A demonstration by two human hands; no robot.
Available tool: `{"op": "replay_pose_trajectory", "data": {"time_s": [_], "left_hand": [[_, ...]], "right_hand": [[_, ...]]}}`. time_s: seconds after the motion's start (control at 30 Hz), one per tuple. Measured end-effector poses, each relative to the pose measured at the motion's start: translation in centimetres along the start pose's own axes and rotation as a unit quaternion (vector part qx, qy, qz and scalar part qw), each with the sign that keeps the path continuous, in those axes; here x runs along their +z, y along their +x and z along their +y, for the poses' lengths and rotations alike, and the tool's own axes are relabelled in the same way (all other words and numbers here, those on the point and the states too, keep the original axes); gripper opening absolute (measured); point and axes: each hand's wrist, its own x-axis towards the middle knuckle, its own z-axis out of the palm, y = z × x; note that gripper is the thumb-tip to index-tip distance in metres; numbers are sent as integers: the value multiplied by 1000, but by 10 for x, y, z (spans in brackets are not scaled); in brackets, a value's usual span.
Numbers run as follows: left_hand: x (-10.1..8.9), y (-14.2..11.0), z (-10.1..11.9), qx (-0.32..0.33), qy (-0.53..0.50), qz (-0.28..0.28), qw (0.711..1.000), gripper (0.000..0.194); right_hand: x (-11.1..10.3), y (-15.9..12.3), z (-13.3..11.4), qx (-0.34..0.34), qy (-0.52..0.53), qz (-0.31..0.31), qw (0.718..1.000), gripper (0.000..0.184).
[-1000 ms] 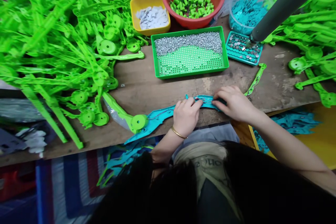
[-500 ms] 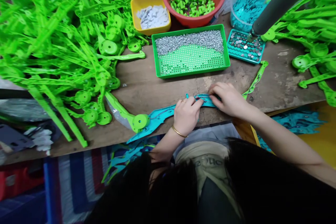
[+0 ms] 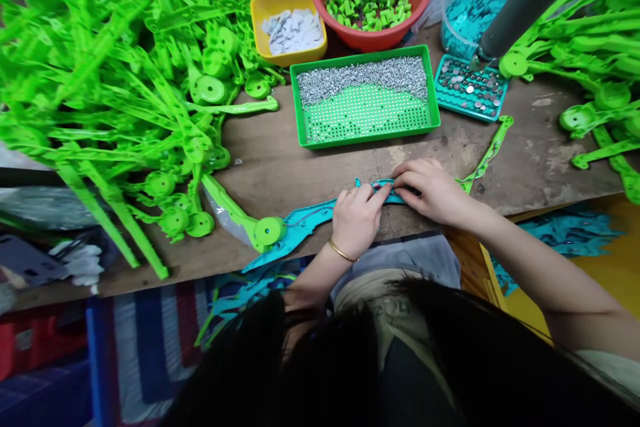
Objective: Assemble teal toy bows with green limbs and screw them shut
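A long, curved blue plastic shell point(image 3: 305, 219) lies along the table's near edge with thin wires in its hollow. My left hand point(image 3: 356, 213) is closed over its middle, thumb and index finger pressing into the wired part. From the right, my right hand point(image 3: 427, 190) reaches over the same shell, its fingers bent and pinched close to my left fingertips. What lies exactly between the fingertips is hidden. A green round-ended piece point(image 3: 267, 232) touches the shell's left end. Beyond my right hand rests a slim green arm point(image 3: 487, 157) with wires along it.
A green tray point(image 3: 367, 117) of screws sits ahead, beside a teal tray point(image 3: 467, 97) of small metal discs. Behind are a yellow tub point(image 3: 260, 27), a red bowl point(image 3: 370, 39) and a clear tub point(image 3: 450, 40). Green parts point(image 3: 125, 80) pile up left; a dark screwdriver point(image 3: 530, 10) hangs right.
My right hand has moved slightly left along the blue shell, its fingertips now meeting those of my left hand. My left hand stays nearly where it was.
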Motion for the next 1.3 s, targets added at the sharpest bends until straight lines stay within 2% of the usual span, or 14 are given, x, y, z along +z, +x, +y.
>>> {"op": "replay_pose_trajectory", "data": {"time_s": [0.33,0.5,0.63,0.7,0.77,0.8,0.87,0.93,0.97,1.0,1.1,1.2,1.3], "left_hand": [[1,-1,0,8,16,7,1000,34],[1,-1,0,10,28,6,1000,33],[-1,0,1,6,36,-32,999,35],[-1,-1,0,8,46,-36,998,34],[-2,-2,-2,20,59,-23,998,33],[-3,-2,-3,29,66,-15,997,33],[-6,-1,-4,49,81,-6,995,31],[-10,1,-4,65,89,-8,994,30],[-13,2,-4,69,89,-11,994,29],[-15,3,-3,72,86,-14,994,29],[-18,3,-3,72,66,-16,995,29],[-19,2,-4,61,37,-9,997,28],[-20,7,1,47,1,20,999,25]], "right_hand": [[-1,4,-7,43,-18,-11,999,13],[-5,12,-19,75,-103,-55,990,20],[-3,19,-30,97,-153,-61,982,23],[-4,20,-29,102,-139,-56,983,24],[-8,15,-22,102,-67,-56,991,23],[-13,11,-16,106,-12,-43,993,23],[-23,-1,-2,128,89,31,987,20],[-32,-17,10,157,128,125,971,18],[-34,-24,14,165,126,148,967,17],[-34,-31,17,168,117,150,967,16],[-28,-44,18,156,60,95,981,16],[-17,-46,14,142,-21,71,987,20],[-11,-47,12,127,-55,56,989,19]]}}
